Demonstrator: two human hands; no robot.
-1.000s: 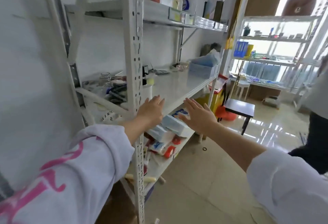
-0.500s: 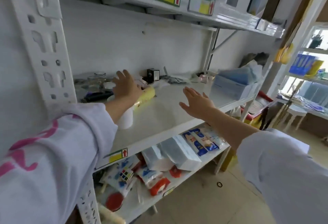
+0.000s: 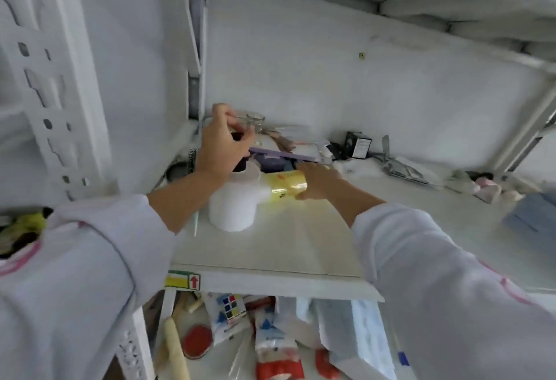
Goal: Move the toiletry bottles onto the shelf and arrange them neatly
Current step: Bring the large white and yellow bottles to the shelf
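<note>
Right hand [image 3: 319, 179] wraps the yellow bottle [image 3: 285, 187] lying beside the upright white bottle [image 3: 234, 205], left hand [image 3: 221, 145] pinching its dark pump top [image 3: 240, 164]; plastic likely light, slippery—grasp mid-body.

No legible text, brand or number appears. The shelf [image 3: 270, 282] front edge carries a label [image 3: 182, 281] with a yellow field and a red upward arrow. Markings on the yellow bottle [image 3: 284, 188] and small black box [image 3: 358, 144] are too blurred to read.
</note>
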